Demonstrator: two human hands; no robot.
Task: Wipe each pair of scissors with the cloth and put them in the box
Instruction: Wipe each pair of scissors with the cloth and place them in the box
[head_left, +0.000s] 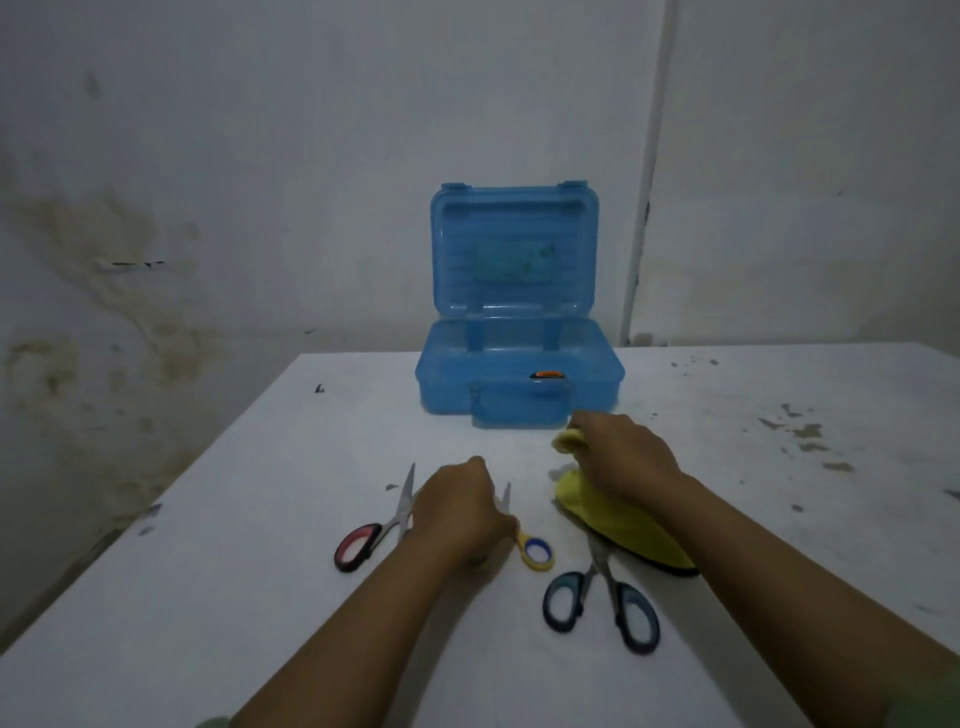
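A blue plastic box (519, 384) stands open at the table's far middle, lid upright, with an orange-handled item (546, 374) inside. My right hand (621, 457) grips a yellow cloth (618, 525) that trails onto the table. My left hand (460, 506) closes on yellow-and-blue-handled scissors (536, 552) lying on the table; their blade tip pokes out past my knuckles. Red-and-black-handled scissors (371, 535) lie to the left. Blue-and-black-handled scissors (602, 603) lie nearer to me, blades partly under the cloth.
The white table (260, 597) has dirt specks and stains (810, 431) at the right. Its left edge drops off along a diagonal. A stained wall (208, 208) stands behind, with a white pipe (644, 208) to the right of the box.
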